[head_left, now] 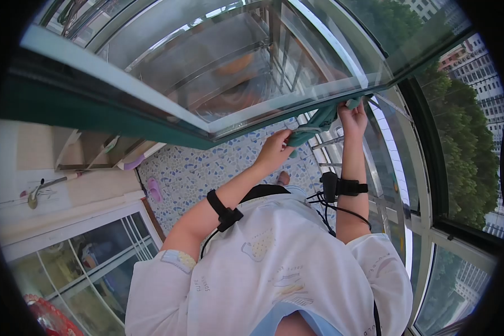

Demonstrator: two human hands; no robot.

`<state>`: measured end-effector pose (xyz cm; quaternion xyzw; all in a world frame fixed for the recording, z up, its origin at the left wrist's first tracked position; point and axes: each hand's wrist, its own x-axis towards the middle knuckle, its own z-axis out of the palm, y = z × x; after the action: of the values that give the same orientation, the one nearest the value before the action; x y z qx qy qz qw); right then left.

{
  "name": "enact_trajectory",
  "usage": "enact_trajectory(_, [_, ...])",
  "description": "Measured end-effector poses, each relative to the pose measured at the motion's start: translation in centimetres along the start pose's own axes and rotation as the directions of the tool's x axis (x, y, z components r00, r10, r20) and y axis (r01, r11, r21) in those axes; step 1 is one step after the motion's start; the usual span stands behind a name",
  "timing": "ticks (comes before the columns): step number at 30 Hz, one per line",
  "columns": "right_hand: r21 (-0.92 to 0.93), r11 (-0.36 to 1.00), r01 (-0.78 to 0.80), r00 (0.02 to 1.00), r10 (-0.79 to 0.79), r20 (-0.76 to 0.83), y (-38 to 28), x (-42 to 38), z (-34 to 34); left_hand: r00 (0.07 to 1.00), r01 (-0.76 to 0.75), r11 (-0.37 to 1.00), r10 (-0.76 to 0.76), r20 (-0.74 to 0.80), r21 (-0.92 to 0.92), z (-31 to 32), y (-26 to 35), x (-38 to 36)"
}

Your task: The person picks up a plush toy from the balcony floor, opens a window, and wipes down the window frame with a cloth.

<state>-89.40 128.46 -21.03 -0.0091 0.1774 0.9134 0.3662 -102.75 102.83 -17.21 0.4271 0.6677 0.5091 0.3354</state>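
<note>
A green cloth (315, 127), bunched and hanging, stretches between my two hands just below the lower edge of a green-framed glass window sash (168, 120). My left hand (274, 150) is closed on the cloth's lower left end, fingers curled round it. Higher up and to the right, my right hand (353, 119) grips the other end close to the sash's edge. Its fingertips are partly hidden by the cloth and frame. Black straps with small devices and cables are on both forearms.
Beside my right arm stand metal rails (326, 144) and a window frame (431, 168), with trees and buildings outside. Below lies a speckled tile floor (190, 168) with a pink slipper (154, 190). A tap (33, 199) and a shelf (92, 148) are on the left.
</note>
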Motion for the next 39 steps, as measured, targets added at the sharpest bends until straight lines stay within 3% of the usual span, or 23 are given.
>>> enact_trajectory(2, [0.034,0.999,-0.008,0.997,0.005,0.081,-1.3,0.4,0.4,1.0,-0.001,1.0,0.001,0.02,0.006,1.4,0.4,1.2])
enact_trajectory(8, [0.143,0.988,-0.049,0.998,0.044,0.041,-0.7,0.5,0.6,0.997,-0.001,0.998,-0.004,0.08,0.068,4.1,0.7,2.0])
enact_trajectory(10, [0.177,0.98,-0.086,0.996,0.078,0.052,-0.6,0.3,0.7,1.0,0.016,1.0,-0.016,-0.003,0.025,4.7,0.4,1.6])
enact_trajectory(12, [0.127,0.987,-0.101,0.991,0.088,0.099,-0.5,-0.1,0.8,1.0,0.019,0.999,-0.019,0.013,0.031,4.1,-0.2,1.6])
enact_trajectory(14, [-0.069,0.992,-0.106,0.98,0.116,0.161,-0.7,-0.7,1.0,0.999,0.024,0.999,-0.024,0.027,0.031,3.3,-0.9,1.2])
enact_trajectory(16, [-0.07,0.993,-0.09,0.993,0.095,0.068,-1.8,-1.2,-0.6,0.996,-0.018,0.991,0.03,-0.084,0.133,2.4,-1.5,0.8])
enact_trajectory(18, [-0.458,0.876,-0.149,0.985,0.174,0.013,-2.0,-2.7,-2.4,0.998,0.003,0.997,0.002,-0.062,0.077,1.2,-4.2,0.0])
enact_trajectory(20, [-0.482,0.855,-0.194,0.98,0.192,-0.053,-0.9,-4.5,-3.4,0.98,0.137,0.987,-0.147,-0.135,-0.081,0.0,-5.6,-1.2])
enact_trajectory(24, [-0.572,0.786,-0.235,0.972,0.203,-0.119,3.2,-7.2,-2.2,0.986,0.074,0.995,-0.084,-0.141,-0.073,-3.5,-8.1,-3.2])
enact_trajectory(26, [-0.639,0.736,-0.224,0.974,0.156,-0.161,5.1,-7.8,-1.5,0.978,0.091,0.986,-0.062,-0.201,0.14,-5.4,-8.7,-4.1])
enact_trajectory(27, [-0.644,0.729,-0.232,0.971,0.139,-0.193,6.2,-7.9,-1.2,0.978,0.089,0.987,-0.061,-0.199,0.136,-6.3,-7.5,-4.4])
enact_trajectory(30, [-0.684,0.68,-0.265,0.962,0.136,-0.237,10.6,-8.9,0.2,0.978,0.13,0.991,-0.133,-0.16,-0.032,-9.1,-6.2,-5.5])
enact_trajectory(32, [-0.697,0.661,-0.279,0.953,0.101,-0.286,13.5,-9.5,-0.1,0.94,0.212,0.925,-0.281,-0.192,-0.314,-10.7,-7.8,-6.4])
enact_trajectory(33, [-0.709,0.641,-0.293,0.942,0.069,-0.327,15.0,-9.6,-0.4,0.939,0.212,0.925,-0.282,-0.195,-0.317,-11.8,-8.5,-7.0])
enact_trajectory(34, [-0.714,0.635,-0.295,0.943,0.074,-0.324,15.4,-9.3,-1.5,0.915,0.25,0.864,-0.359,-0.186,-0.438,-12.9,-9.1,-7.3])
enact_trajectory(36, [-0.593,0.642,-0.486,0.872,0.4,-0.281,16.0,-8.5,-4.1,0.887,0.267,0.786,-0.427,-0.177,-0.558,-15.5,-9.2,-7.7])
enact_trajectory(39, [-0.68,0.611,-0.405,0.909,0.188,-0.372,21.2,-8.7,-4.4,0.879,0.298,0.804,-0.441,-0.18,-0.514,-18.8,-8.5,-8.8])
